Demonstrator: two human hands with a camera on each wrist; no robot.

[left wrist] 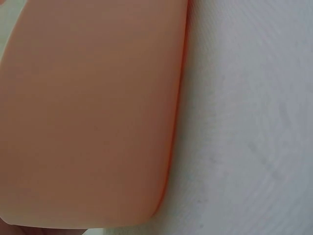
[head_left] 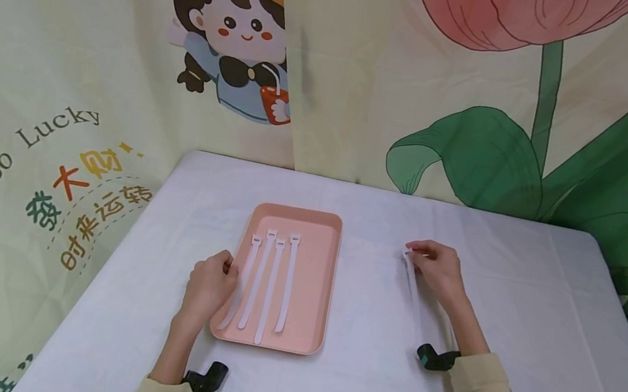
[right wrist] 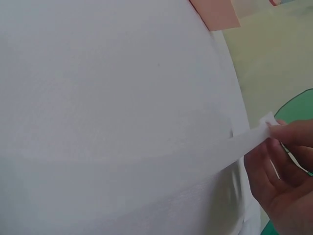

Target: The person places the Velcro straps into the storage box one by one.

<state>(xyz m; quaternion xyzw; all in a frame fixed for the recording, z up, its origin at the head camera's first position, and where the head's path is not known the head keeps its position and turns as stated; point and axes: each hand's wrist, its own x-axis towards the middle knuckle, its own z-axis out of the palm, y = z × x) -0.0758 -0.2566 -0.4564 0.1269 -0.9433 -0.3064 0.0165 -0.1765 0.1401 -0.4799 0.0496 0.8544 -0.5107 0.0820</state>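
White cloth covers the table in front of me, with printed cartoon and tulip hangings behind it. My left hand rests curled against the near-left rim of the pink tray, fingers on the edge, I judge to keep it from sliding; whether it also touches the nearest strap I cannot tell. Four white straps lie lengthwise in the tray, just right of that hand, side by side so each stays separate. My right hand, well apart from the tray, pinches the head end of a fifth white strap between thumb and fingertips, its tail trailing back along the cloth toward my wrist.
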